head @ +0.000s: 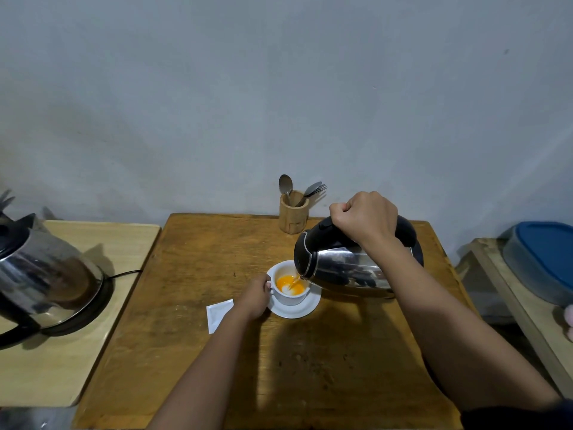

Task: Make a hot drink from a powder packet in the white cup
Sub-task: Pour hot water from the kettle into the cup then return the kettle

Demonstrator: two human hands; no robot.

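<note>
The white cup (290,297) stands on a white saucer (299,310) in the middle of the brown wooden table (192,352). Orange liquid and some white powder lie inside the cup. My left hand (255,296) holds the cup's handle on its left side. My right hand (366,220) grips the black handle of a steel kettle (347,268), which is tilted left with its spout over the cup's rim; a thin stream of water runs into the cup. A white powder packet (217,313) lies flat on the table, left of the saucer and partly under my left wrist.
A wooden holder (293,214) with spoons and a fork stands at the table's back edge by the wall. On a lighter side table to the left sits a second steel kettle (46,274) on its corded base. A blue-lidded container (539,259) rests on a shelf at right.
</note>
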